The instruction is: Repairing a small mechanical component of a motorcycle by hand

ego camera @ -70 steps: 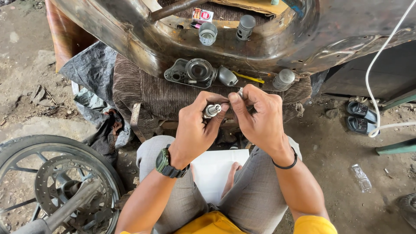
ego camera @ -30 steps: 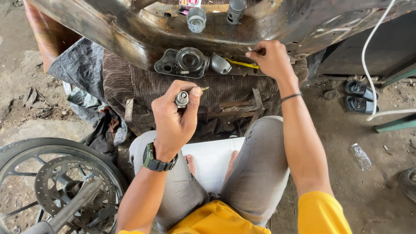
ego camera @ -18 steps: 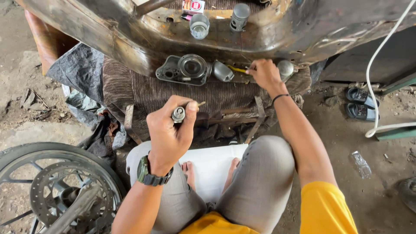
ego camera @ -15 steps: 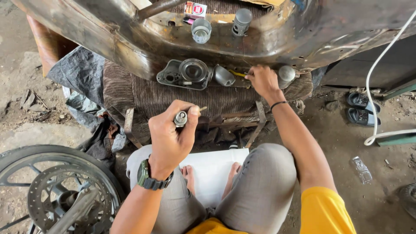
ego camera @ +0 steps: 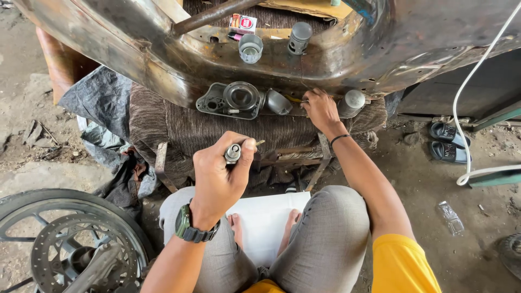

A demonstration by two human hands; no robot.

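Small metal cylindrical part [ego camera: 233, 153] sits pinched in the left hand [ego camera: 220, 179], whose fingers [ego camera: 247, 147] are curled tight round it with the thumb pressed against its side, holding it upright over the person's lap, near the middle of the view. To do this step well, the judgement is that the left hand should keep the part steady and end-up, so nothing loose slips out while the other hand is away. The left forearm rises from about 7 o'clock, wrist bent slightly inward, a dark wristwatch [ego camera: 187, 228] on it. Farther out, at roughly 1 o'clock from the part, the right arm is stretched forward, a thin dark band at the wrist. The right hand [ego camera: 321, 110] lies palm down on the ribbed brown cloth [ego camera: 217, 127] beneath the rusty metal frame [ego camera: 391, 49], its fingers closed together over a thin yellow-handled tool [ego camera: 296, 100]; whether they actually grip it cannot be told. Just left of that hand lies a grey engine cover [ego camera: 230, 100], and at its right a round metal cap [ego camera: 353, 101].
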